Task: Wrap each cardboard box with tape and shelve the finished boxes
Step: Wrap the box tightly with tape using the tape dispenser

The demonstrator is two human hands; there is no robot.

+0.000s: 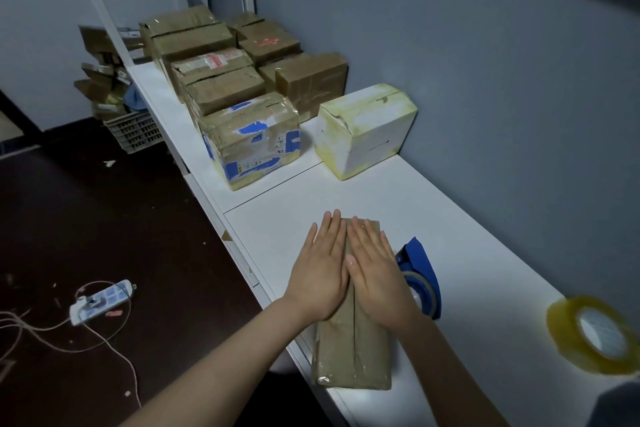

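Contact is being made with the top of a long brown cardboard box (353, 354) by two flat hands. The left hand (320, 270) is being rested open on the left side of the top, fingers straight and together. The right hand (375, 274) is being rested open just beside it on the right side, with the thumbs nearly touching over the middle seam. Nothing is being gripped by either hand. The box is being supported lengthwise by the white tabletop (467, 236), close to its near edge, and a glossy film of tape is being shown on its surface. A blue tape dispenser (420, 274) is being seen just right of the box, partly hidden by the right hand. A roll of yellowish clear tape (595, 333) is being seen farther right, well apart. Farther along the tabletop, a white box with yellowed tape (367, 128), a blue-marked box (252, 139) and a pile of brown boxes (214, 80) are being seen. A power strip (100, 300) is being seen on the dark floor (104, 218).
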